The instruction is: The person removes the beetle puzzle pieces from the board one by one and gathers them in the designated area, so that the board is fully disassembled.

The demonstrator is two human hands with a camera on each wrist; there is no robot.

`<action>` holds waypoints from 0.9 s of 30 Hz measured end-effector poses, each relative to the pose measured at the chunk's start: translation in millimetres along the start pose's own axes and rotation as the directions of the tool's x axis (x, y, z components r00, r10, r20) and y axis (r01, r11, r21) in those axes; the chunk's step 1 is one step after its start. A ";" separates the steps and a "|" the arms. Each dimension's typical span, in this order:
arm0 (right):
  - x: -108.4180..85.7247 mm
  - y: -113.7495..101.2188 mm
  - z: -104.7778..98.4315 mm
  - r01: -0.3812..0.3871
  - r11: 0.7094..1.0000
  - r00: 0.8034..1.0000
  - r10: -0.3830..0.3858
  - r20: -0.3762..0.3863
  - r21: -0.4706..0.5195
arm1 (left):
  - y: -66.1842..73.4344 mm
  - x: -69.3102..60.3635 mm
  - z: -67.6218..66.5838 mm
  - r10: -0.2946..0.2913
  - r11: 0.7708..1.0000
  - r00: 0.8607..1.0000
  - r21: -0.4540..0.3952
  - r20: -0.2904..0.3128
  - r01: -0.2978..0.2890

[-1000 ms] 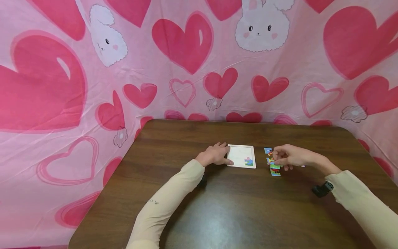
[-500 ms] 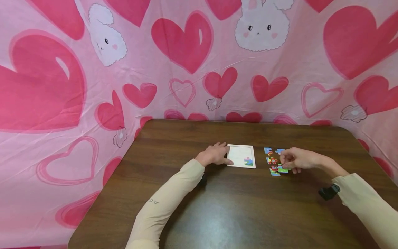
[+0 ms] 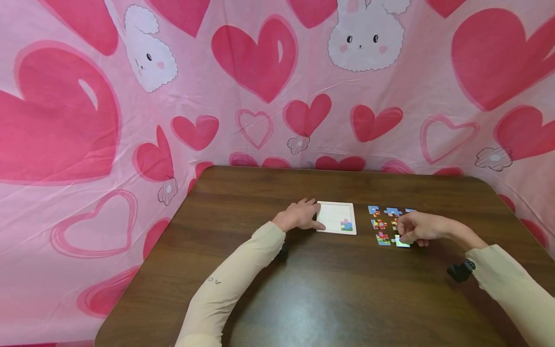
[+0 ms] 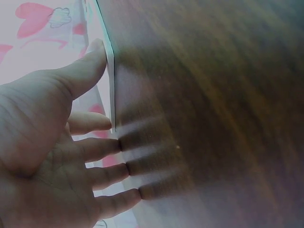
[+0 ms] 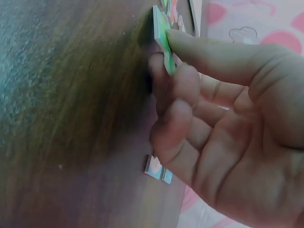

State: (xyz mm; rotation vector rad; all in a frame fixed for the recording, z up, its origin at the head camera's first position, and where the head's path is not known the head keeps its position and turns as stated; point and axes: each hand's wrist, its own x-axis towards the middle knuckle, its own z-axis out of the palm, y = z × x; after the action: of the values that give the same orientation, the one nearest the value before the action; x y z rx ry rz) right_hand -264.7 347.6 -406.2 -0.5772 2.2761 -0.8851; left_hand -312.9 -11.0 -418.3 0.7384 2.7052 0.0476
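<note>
A shallow white puzzle tray (image 3: 331,214) lies on the table with one joined bit of puzzle (image 3: 346,224) in its near right corner. My left hand (image 3: 299,215) rests at the tray's left edge, fingers spread; in the left wrist view its thumb lies over the rim and the fingertips touch the tabletop. With thumb and fingers, my right hand (image 3: 419,227) pinches a green puzzle piece (image 5: 164,40), held slightly tilted near the table. Loose pieces lie around that hand: a blue one (image 3: 392,211), a red-and-yellow one (image 3: 379,224) and a red-and-green one (image 3: 383,238). The hand partly hides others.
The brown wooden table (image 3: 303,289) has rounded far corners. Behind it hangs a pink cloth (image 3: 303,72) with hearts and rabbits. A dark wrist camera (image 3: 460,271) sits under my right wrist.
My right hand has moved right and nearer to me with the green piece, from over the left column of pieces to the right of it. More loose pieces show. The left hand stays put.
</note>
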 end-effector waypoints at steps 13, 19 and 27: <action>1.8 0.9 -3.6 -0.077 0.994 0.996 0.075 -0.042 -0.074 | 0.3 0.4 -1.5 0.004 1.000 1.000 -0.008 -0.001 -0.004; 3.5 -2.3 -4.5 -0.074 0.992 0.995 0.067 -0.068 -0.103 | -1.5 1.1 -0.8 -0.003 1.000 1.000 0.008 -0.005 0.003; 12.6 -13.7 -2.3 0.008 0.986 0.995 -0.024 -0.092 -0.165 | -0.1 1.0 0.7 0.000 1.000 1.000 -0.008 -0.006 0.000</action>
State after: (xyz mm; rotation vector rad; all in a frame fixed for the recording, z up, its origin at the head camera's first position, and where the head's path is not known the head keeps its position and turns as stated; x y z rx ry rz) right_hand -272.9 332.0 -400.0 -0.6387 2.4493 -0.7503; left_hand -313.5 -10.6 -419.2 0.7367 2.7089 0.0610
